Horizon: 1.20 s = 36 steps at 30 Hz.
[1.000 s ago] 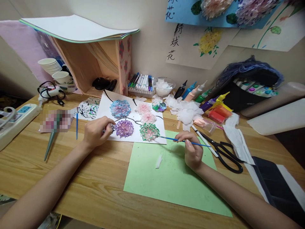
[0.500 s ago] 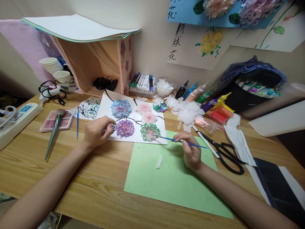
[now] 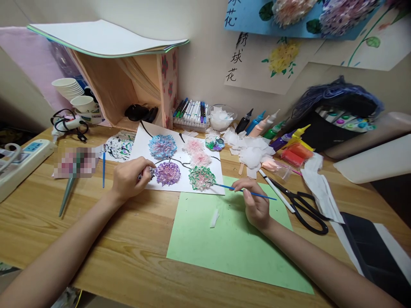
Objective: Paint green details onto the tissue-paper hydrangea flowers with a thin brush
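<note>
Comparing with a moment ago, barely anything's shifted: thin blue brush point(image 3: 247, 192) stays pinched in right hand point(image 3: 255, 204), tip at green flower point(image 3: 201, 177); white sheet point(image 3: 180, 160) stays pinned by curled left hand point(image 3: 130, 177).

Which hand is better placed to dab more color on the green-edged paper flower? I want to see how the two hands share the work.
Probably the right hand: it grips the thin blue brush, whose tip already reaches the green-edged flower. The left hand rests on the white sheet.

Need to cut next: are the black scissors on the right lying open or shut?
Open. The black scissors lie flat on the table right of the right hand, blades spread apart in a narrow V, untouched.
</note>
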Each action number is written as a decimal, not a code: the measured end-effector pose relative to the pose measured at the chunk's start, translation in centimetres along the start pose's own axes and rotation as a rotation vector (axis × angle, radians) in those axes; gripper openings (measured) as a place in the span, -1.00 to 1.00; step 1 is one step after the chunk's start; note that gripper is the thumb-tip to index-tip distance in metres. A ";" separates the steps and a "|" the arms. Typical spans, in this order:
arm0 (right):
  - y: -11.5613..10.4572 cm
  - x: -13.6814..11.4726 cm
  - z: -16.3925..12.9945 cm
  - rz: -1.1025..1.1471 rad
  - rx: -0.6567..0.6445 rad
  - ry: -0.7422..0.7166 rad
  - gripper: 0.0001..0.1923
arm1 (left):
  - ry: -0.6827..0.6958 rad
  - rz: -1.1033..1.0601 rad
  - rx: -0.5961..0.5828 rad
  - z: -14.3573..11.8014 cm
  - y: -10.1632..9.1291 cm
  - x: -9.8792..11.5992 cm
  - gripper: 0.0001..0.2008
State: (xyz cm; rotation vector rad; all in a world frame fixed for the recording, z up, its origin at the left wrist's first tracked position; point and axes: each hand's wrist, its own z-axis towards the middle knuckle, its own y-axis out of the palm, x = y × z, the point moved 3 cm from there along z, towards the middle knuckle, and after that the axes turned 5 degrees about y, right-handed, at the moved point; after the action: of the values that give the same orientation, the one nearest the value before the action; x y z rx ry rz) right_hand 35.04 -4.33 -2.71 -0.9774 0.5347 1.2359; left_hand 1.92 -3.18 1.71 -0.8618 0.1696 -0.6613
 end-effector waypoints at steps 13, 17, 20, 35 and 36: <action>-0.2 0.0 -0.1 0.044 0.067 -0.023 -0.79 | 0.025 -0.001 0.002 0.1 -0.2 0.1 -0.78; 0.1 0.0 0.2 0.044 0.035 0.018 -0.79 | 0.042 -0.003 0.018 0.0 -0.3 0.1 -0.79; -0.4 0.3 1.3 0.041 0.165 -0.025 -0.77 | 0.035 -0.003 0.012 -0.1 -0.3 0.0 -0.79; 1.0 4.6 9.1 -0.252 0.129 0.015 -0.73 | 0.050 0.001 0.003 -0.3 -0.1 0.1 -0.80; 1.1 4.6 9.1 -0.253 0.128 0.020 -0.73 | 0.048 0.000 0.003 -0.3 0.0 0.1 -0.80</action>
State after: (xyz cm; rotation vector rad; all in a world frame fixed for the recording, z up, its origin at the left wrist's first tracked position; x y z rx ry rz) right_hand 33.91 5.87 -2.04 -0.9192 0.4836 0.9556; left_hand 1.83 -3.43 1.54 -0.8439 0.2115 -0.6827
